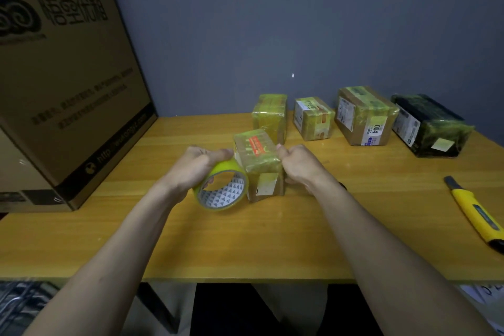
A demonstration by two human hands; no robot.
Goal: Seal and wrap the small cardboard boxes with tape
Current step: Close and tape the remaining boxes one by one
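Observation:
A small cardboard box with a red label and yellowish tape stands on the wooden table, near its middle. My left hand grips a roll of yellow tape pressed against the box's left side. My right hand holds the box's right side with curled fingers. Behind stand a taped box, a second and a third marked 004.
A large cardboard carton fills the table's left side. A black box wrapped in tape sits at the back right. A yellow utility knife lies near the right edge. A grey wall stands behind.

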